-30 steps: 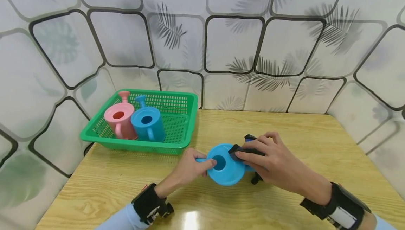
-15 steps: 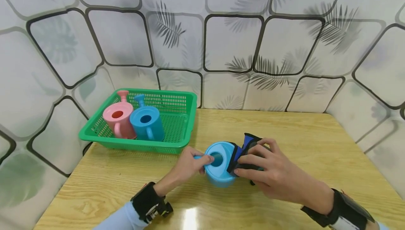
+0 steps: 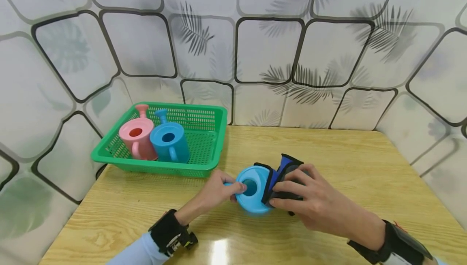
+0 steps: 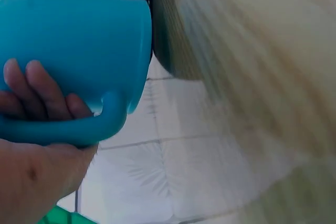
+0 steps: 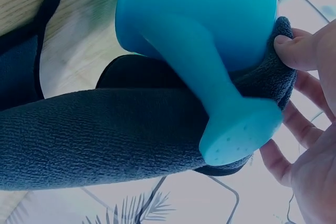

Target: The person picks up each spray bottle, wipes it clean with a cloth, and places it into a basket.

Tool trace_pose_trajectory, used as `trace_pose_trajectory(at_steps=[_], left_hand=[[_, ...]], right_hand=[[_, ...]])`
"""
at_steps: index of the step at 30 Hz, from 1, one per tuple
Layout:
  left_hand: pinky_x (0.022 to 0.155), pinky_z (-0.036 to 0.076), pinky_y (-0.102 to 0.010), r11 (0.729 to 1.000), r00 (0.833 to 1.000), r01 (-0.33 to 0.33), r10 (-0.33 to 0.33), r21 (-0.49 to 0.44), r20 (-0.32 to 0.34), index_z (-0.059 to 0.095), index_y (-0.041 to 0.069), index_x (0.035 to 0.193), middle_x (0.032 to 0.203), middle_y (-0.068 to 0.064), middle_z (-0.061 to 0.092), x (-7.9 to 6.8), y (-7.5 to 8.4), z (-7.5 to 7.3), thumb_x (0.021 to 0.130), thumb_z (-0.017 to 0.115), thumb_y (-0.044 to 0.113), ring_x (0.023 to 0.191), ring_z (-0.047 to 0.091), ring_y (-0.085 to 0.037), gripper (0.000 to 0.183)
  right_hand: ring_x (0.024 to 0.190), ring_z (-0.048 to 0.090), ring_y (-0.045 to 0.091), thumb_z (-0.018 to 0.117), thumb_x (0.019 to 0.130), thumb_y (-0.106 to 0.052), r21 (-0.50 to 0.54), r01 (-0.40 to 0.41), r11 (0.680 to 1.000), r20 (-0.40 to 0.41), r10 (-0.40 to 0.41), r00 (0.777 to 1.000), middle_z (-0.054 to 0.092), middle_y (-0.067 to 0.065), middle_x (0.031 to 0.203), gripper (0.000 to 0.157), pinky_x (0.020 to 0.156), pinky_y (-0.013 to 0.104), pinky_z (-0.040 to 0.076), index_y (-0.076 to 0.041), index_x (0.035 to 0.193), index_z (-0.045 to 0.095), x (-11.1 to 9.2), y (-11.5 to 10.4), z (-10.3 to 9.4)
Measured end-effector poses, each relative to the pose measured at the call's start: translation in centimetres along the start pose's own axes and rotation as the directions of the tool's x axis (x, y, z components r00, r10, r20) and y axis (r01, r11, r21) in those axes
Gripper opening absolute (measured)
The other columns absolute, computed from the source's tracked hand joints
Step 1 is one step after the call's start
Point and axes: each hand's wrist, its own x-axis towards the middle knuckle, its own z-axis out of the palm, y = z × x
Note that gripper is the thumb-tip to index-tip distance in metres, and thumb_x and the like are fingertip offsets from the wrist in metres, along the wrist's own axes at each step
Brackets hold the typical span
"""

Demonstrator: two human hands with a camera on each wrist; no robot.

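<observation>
A light blue toy watering can is held above the table, its round opening facing up toward the head camera. My left hand grips its handle; in the left wrist view the fingers curl through the handle loop. My right hand pinches a dark grey and blue cloth with black edging and holds it against the can's right side. In the right wrist view the fleecy cloth lies around the spout side, and the sprinkler head sticks out over it. The spout is hidden in the head view.
A green plastic basket stands at the back left of the wooden table. Inside it are a pink watering can and a blue watering can. A patterned wall covering rises behind the table.
The cloth has shifted from the can's upper rim to its right side, showing more of its blue face. My right hand has moved slightly down, and the can slightly left with a changed tilt.
</observation>
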Motion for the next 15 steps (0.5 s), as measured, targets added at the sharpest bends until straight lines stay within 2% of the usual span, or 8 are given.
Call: trace_pose_trajectory(at_steps=[3,4,6,10,13,15], left_hand=[[0.043,0.028,-0.020,0.999,0.998,0.003,-0.005,0.040,0.061,0.061,-0.015,0.056,0.058,-0.033,0.063,0.0,0.1,-0.2,0.086,0.066,0.017,0.045,0.047,-0.010,0.045],[0.043,0.030,-0.020,0.999,0.997,-0.001,-0.003,0.053,0.077,0.063,-0.013,0.057,0.058,-0.029,0.065,0.0,0.1,-0.3,0.087,0.066,0.018,0.045,0.048,-0.010,0.043],[0.044,0.029,-0.019,0.996,0.994,-0.024,0.014,0.089,0.110,0.063,-0.008,0.057,0.054,-0.017,0.063,0.0,0.0,-0.4,0.088,0.067,0.022,0.046,0.044,-0.008,0.043],[0.045,0.030,-0.017,0.985,0.981,-0.104,0.078,0.141,0.179,0.058,0.008,0.056,0.053,0.006,0.045,0.0,-0.1,-0.5,0.087,0.070,0.032,0.046,0.037,-0.003,0.041],[0.046,0.030,-0.014,0.953,0.953,-0.234,0.185,0.194,0.238,0.053,0.014,0.056,0.054,0.008,0.040,0.0,-0.2,-0.4,0.081,0.075,0.037,0.047,0.037,0.000,0.041],[0.049,0.031,-0.012,0.901,0.916,-0.359,0.289,0.245,0.278,0.051,0.015,0.055,0.055,0.008,0.041,0.2,-0.1,-0.3,0.078,0.078,0.038,0.051,0.039,0.000,0.042]], right_hand=[[0.091,0.054,0.026,0.027,0.104,-0.019,-0.002,-0.022,1.000,0.003,0.022,1.000,0.067,0.006,0.109,0.046,0.076,0.051,0.042,-0.019,0.110,0.072,-0.2,0.2,0.1],[0.092,0.055,0.027,0.027,0.103,-0.019,-0.005,-0.029,1.000,0.002,0.029,1.000,0.067,0.006,0.109,0.046,0.076,0.051,0.043,-0.018,0.110,0.072,-0.3,0.2,0.1],[0.093,0.056,0.027,0.026,0.103,-0.019,-0.014,-0.050,0.999,0.000,0.050,0.999,0.068,0.007,0.109,0.047,0.075,0.051,0.046,-0.017,0.111,0.072,-0.5,0.4,0.2],[0.095,0.057,0.028,0.025,0.104,-0.024,-0.017,-0.101,0.995,0.013,0.101,0.995,0.067,0.010,0.110,0.048,0.073,0.049,0.048,-0.014,0.112,0.071,-0.7,0.7,0.2],[0.094,0.057,0.027,0.027,0.105,-0.027,-0.010,-0.137,0.991,0.012,0.137,0.991,0.065,0.011,0.110,0.047,0.072,0.046,0.050,-0.010,0.115,0.070,-0.8,1.0,0.0],[0.092,0.056,0.025,0.027,0.106,-0.029,-0.015,-0.150,0.989,0.003,0.150,0.989,0.065,0.011,0.109,0.047,0.071,0.042,0.052,-0.009,0.116,0.069,-0.7,1.2,-0.2]])
